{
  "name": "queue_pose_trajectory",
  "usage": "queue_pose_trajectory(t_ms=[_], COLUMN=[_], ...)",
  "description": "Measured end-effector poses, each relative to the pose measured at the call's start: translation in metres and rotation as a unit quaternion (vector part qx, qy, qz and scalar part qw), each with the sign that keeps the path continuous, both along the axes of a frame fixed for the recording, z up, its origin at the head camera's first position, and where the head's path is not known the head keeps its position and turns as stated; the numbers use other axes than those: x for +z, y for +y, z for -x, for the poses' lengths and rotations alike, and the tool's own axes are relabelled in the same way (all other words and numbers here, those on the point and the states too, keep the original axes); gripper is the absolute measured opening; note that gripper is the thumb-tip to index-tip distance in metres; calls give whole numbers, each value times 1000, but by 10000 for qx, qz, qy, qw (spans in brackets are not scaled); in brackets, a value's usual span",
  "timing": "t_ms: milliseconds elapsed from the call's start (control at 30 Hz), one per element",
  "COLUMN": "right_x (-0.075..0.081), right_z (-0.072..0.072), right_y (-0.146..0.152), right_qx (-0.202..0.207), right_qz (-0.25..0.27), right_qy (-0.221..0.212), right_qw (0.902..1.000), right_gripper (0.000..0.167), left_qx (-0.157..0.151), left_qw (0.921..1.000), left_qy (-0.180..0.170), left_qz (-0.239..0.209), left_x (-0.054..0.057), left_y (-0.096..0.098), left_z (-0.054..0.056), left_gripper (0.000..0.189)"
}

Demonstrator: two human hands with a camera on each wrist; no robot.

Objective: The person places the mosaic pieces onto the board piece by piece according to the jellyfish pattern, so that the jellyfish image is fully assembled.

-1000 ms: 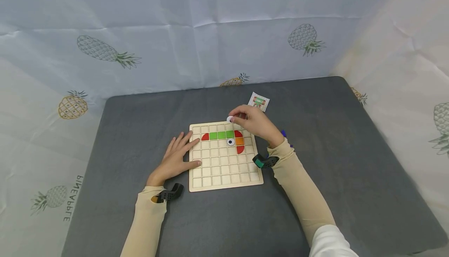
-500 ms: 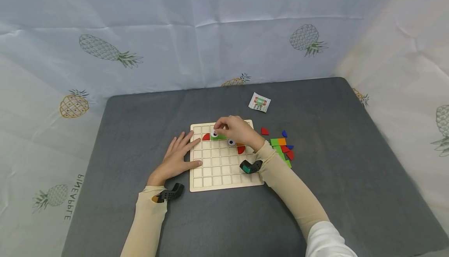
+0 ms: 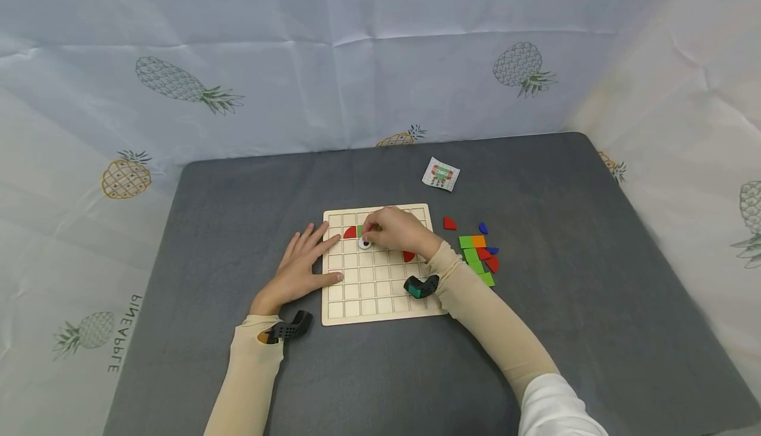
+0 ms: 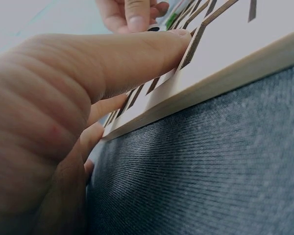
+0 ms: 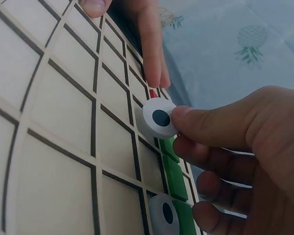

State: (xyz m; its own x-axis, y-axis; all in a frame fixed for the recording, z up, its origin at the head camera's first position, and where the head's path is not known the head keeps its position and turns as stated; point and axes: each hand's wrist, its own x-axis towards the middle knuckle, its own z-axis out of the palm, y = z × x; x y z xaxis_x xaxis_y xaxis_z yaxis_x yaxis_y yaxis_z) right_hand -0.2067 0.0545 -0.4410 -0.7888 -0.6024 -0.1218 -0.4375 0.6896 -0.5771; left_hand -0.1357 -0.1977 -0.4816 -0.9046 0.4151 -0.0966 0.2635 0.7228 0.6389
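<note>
A wooden grid board (image 3: pixel 368 290) lies on the grey table. My left hand (image 3: pixel 294 274) rests along its left edge with the fingers spread and the thumb on the grid. In the right wrist view, my right hand (image 5: pixel 245 142) pinches a white round eye piece (image 5: pixel 159 117) with a black pupil between thumb and forefinger. This piece is tilted over a square just below the green tiles (image 5: pixel 175 178). A second eye piece (image 5: pixel 164 216) sits on the grid, hidden by my right hand in the head view. Red rounded pieces (image 3: pixel 350 232) sit on the board too.
Loose green, orange, red and blue pieces (image 3: pixel 473 255) lie right of the board, near my right forearm. A small printed pattern card (image 3: pixel 441 174) lies beyond the board. A pineapple-print cloth (image 3: pixel 333 92) hangs behind the table.
My right hand has carried the eye piece left from the board's far edge, over the green row, then down towards the square below it. My left hand has stayed in place.
</note>
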Motion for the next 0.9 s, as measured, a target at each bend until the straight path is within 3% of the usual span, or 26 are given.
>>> queue_pose_trajectory(t_ms=[233,533,900], right_x=[-2,1,-1], right_z=[-2,-10,-13], right_y=[-3,-7,-3], right_qx=[217,180,353], right_qz=[-231,-479,-382], right_qy=[150,386,418], right_qw=[9994,9979,9978], right_gripper=[10,10,25], left_qx=[3,4,-16], left_qw=[10000,10000,10000], left_qy=[42,5,60], left_qz=[-29,23,3], left_x=[0,1,-2], left_y=[0,0,0], left_z=[0,-1,0], left_gripper=[83,82,81])
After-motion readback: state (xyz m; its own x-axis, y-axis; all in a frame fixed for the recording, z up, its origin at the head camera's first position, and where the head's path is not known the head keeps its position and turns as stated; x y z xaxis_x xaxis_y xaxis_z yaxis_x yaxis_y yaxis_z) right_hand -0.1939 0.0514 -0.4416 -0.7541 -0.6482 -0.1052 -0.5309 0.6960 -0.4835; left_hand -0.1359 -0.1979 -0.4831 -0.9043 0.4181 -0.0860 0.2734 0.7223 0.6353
